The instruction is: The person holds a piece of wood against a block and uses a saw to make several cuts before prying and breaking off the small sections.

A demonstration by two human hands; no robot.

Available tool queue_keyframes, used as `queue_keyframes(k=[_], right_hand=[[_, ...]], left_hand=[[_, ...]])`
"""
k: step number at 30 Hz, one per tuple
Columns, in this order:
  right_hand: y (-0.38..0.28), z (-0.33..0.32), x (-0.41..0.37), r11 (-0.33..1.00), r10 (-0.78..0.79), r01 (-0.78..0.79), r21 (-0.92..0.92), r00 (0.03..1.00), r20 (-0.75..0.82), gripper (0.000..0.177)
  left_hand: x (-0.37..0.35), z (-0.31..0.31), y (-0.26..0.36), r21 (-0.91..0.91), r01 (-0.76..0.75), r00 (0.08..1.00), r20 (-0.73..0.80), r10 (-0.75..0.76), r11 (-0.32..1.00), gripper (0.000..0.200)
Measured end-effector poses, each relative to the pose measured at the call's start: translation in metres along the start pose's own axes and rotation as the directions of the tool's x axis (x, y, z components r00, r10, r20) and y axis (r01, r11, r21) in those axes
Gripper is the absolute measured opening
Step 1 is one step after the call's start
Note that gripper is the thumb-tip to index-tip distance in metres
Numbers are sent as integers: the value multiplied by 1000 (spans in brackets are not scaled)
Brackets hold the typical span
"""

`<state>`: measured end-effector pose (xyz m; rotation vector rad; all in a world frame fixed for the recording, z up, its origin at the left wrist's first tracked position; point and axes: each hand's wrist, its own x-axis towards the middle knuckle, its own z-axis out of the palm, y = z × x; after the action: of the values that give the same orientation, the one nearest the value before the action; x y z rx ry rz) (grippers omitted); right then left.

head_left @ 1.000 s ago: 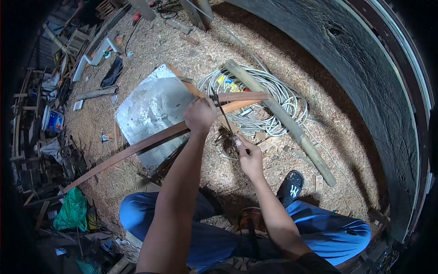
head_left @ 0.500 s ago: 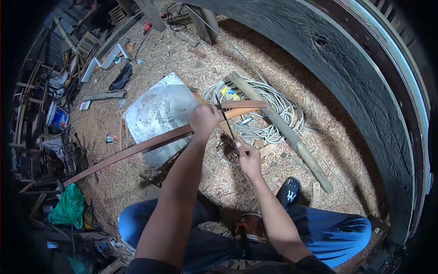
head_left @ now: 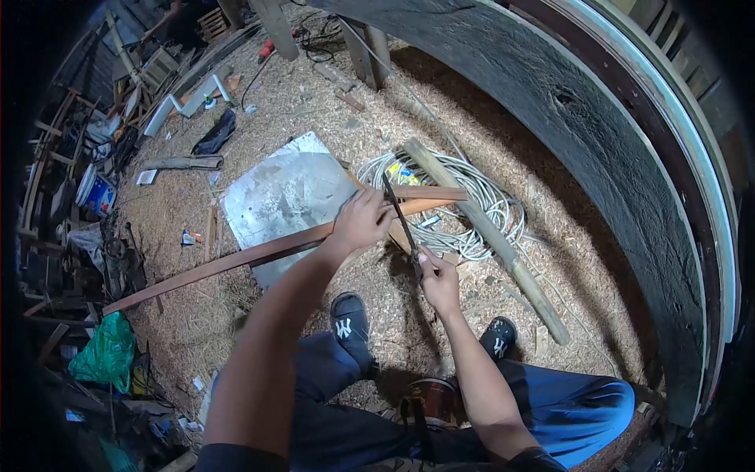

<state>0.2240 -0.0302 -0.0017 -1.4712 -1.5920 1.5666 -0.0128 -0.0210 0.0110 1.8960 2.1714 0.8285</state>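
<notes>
My left hand (head_left: 363,222) is closed over a long reddish-brown wooden strip (head_left: 236,262), fingers bent across its top. The strip runs from the lower left to the coiled cable, crossing a scuffed grey sheet (head_left: 287,185). In my right hand (head_left: 440,285) is a long, narrow dark blade (head_left: 401,216), its handle inside my fist. The blade points away from me and crosses the strip just right of my left fingers. An orange-toned wood piece (head_left: 431,204) lies under the strip's right end.
Coiled grey cable (head_left: 503,212) lies beneath a weathered pole (head_left: 491,224). Wood shavings cover the floor. A dark curved slab (head_left: 598,118) borders the right side. Scrap wood and a green bag (head_left: 106,354) fill the left. My shoes (head_left: 351,326) stand near the work.
My left hand's grip on the strip has loosened a little, its fingers now less tightly wrapped. The view has shifted slightly, and my left shoe now shows. The blade still crosses the strip.
</notes>
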Motion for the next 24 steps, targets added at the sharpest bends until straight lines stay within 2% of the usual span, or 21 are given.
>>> queue_keyframes(k=[1, 2, 4, 8, 12, 14, 15, 18, 19, 24], right_hand=[[1, 0, 0, 999, -30, 30, 22, 1000, 3, 33], [3, 0, -1, 999, -35, 35, 22, 999, 5, 33], [-3, 1, -3, 996, -84, 84, -14, 996, -20, 33], [4, 4, -2, 1000, 29, -30, -2, 1000, -9, 33], [-2, -1, -3, 998, 19, -20, -67, 1000, -17, 34], [-20, -10, -5, 995, 92, -90, -32, 994, 66, 34], [-27, -10, -8, 997, 73, -76, 32, 995, 63, 34], [-31, -14, -5, 997, 58, -62, 47, 995, 81, 34], [-46, -20, -9, 991, 123, -130, 39, 983, 134, 37], [-75, -40, -18, 988, 85, -113, 108, 968, 237, 47]], left_hand=[[-3, -5, -6, -29, -131, 989, 65, 132, 991, 30], [-6, -10, -14, -26, -131, 989, 60, 132, 991, 30], [-8, -21, -24, 12, -332, 927, 189, 324, 943, 36], [-14, -31, -26, -15, -330, 924, 199, 327, 944, 37], [-20, -24, -29, -26, -286, 947, 143, 287, 958, 35], [-23, -22, -31, -38, -273, 952, 135, 275, 961, 35], [-23, -21, -32, -23, -286, 952, 110, 287, 958, 34], [-22, -24, -30, -10, -294, 950, 104, 293, 956, 33], [-20, -24, -31, -6, -291, 950, 118, 289, 957, 32], [-16, -26, -30, 42, -310, 946, 115, 304, 950, 29]])
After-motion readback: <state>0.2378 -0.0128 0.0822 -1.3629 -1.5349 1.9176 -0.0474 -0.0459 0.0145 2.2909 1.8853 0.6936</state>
